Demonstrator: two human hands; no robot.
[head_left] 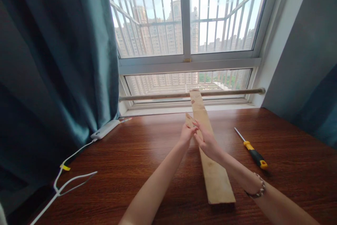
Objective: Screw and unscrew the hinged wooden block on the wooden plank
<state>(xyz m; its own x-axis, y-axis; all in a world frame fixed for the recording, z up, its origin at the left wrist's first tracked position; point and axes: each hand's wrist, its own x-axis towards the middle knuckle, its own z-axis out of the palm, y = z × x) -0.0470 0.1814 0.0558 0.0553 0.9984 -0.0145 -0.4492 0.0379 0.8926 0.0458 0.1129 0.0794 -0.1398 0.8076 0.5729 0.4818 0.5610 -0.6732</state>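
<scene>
A long pale wooden plank (217, 179) lies on the dark wooden table (131, 161), its far end propped on a round rail (158, 96) in front of the window. My left hand (186, 135) is closed round a small wooden piece (188, 117) held against the plank's left edge. My right hand (207, 140) lies on top of the plank with its fingers stretched out, the fingertips touching my left hand. A beaded bracelet (259, 190) is on my right wrist.
A yellow and black screwdriver (253, 152) lies on the table to the right of the plank. At the left, a white power bank (105, 129) with a white cable (67, 181) sits by the teal curtain (52, 70). The barred window (184, 25) is straight ahead.
</scene>
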